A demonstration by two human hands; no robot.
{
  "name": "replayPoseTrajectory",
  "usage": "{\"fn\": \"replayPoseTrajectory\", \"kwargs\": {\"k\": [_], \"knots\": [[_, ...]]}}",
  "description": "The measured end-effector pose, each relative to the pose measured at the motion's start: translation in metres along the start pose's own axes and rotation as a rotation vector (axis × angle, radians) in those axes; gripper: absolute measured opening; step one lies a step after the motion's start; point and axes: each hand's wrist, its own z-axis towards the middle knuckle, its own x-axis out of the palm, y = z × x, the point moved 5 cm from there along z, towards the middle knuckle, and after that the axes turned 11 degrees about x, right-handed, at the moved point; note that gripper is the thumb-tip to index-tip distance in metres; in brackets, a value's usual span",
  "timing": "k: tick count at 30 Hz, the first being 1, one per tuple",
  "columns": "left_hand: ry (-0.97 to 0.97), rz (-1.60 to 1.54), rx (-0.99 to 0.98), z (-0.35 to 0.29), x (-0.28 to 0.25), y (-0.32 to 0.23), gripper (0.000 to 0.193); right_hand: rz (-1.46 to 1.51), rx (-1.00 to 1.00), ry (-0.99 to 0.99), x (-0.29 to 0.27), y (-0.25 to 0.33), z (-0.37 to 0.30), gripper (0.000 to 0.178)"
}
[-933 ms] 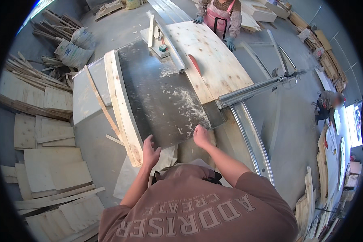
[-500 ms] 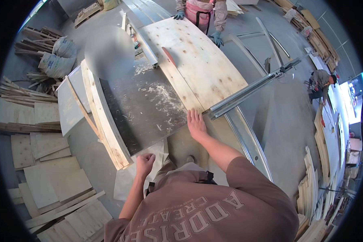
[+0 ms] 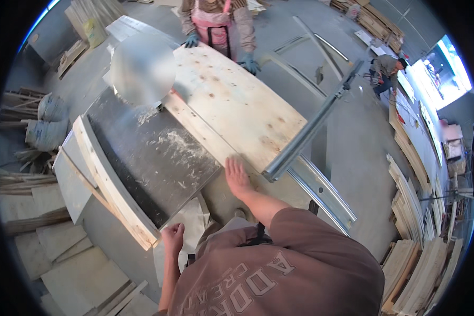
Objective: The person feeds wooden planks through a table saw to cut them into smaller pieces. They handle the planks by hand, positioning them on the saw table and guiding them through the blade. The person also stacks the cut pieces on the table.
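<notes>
A large pale plywood sheet (image 3: 237,100) lies on a dark saw table (image 3: 126,150) dusted with shavings. A long line divides a narrow plywood strip (image 3: 197,125) from the sheet's left side. My right hand (image 3: 238,178) rests at the near end of this strip, fingers stretched out and palm down. My left hand (image 3: 172,238) hangs in a loose fist beside the table's near left corner, with nothing seen in it. A red piece (image 3: 177,96) stands at the far part of the line, partly hidden by a blurred patch.
A co-worker's gloved hands (image 3: 250,64) touch the sheet's far end. A metal rail (image 3: 316,126) crosses its near right corner. Long wooden strips (image 3: 108,179) lie along the table's left edge. Board offcuts (image 3: 84,279) cover the floor at left; another person (image 3: 387,73) bends at far right.
The whole view has shifted, so the table and sheet appear farther left. My right hand stays at the strip's near end, and my left hand remains closed.
</notes>
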Motion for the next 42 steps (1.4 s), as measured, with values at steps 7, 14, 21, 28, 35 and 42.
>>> {"fn": "replayPoseTrajectory", "kwargs": {"k": [7, 14, 21, 28, 35, 42], "knots": [[0.159, 0.062, 0.091, 0.026, 0.032, -0.016, 0.03, -0.009, 0.077, 0.054, 0.002, -0.035, -0.048, 0.067], [0.299, 0.048, 0.108, 0.056, 0.06, -0.057, 0.028, 0.035, 0.081, 0.028, 0.012, -0.068, -0.101, 0.065], [0.414, 0.011, 0.058, 0.09, 0.097, -0.075, 0.032, 0.06, 0.044, 0.107, 0.002, -0.104, -0.129, 0.065], [0.439, -0.277, -0.115, 0.147, 0.175, -0.066, 0.035, 0.001, -0.001, 0.218, -0.018, -0.143, -0.173, 0.064], [0.444, -1.043, -0.725, 0.141, 0.317, -0.083, 0.024, -0.037, -0.019, 0.235, -0.096, -0.187, -0.247, 0.064], [0.453, -1.065, -0.706, 0.082, 0.273, -0.125, 0.04, 0.227, 0.159, 0.286, -0.147, -0.237, -0.281, 0.1]]}}
